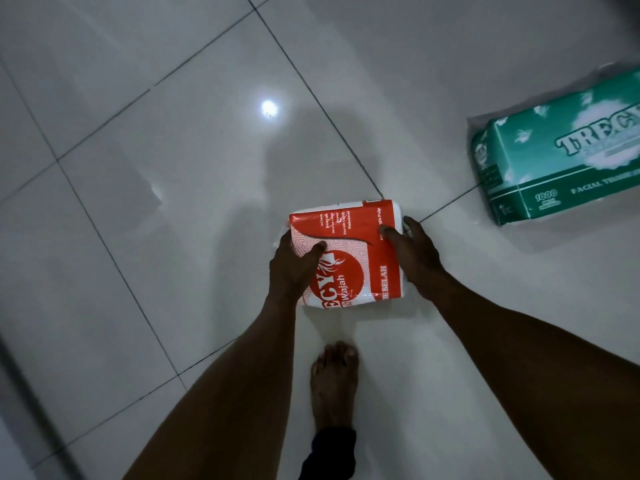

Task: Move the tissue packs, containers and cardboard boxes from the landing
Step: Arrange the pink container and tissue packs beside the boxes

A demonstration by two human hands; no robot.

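A red and white tissue pack (349, 237) is held between both hands, low over the white tiled floor (173, 168). My left hand (294, 268) grips its left side with the thumb on top. My right hand (415, 254) clasps its right side, fingers wrapped round the edge. A green tissue pack (561, 157) in clear wrap lies on the floor at the right, partly cut off by the frame edge.
My bare foot (334, 386) stands on the tiles just below the red pack. A lamp reflection (268, 108) shines on the glossy floor further ahead. A dark edge (20, 393) runs along the lower left.
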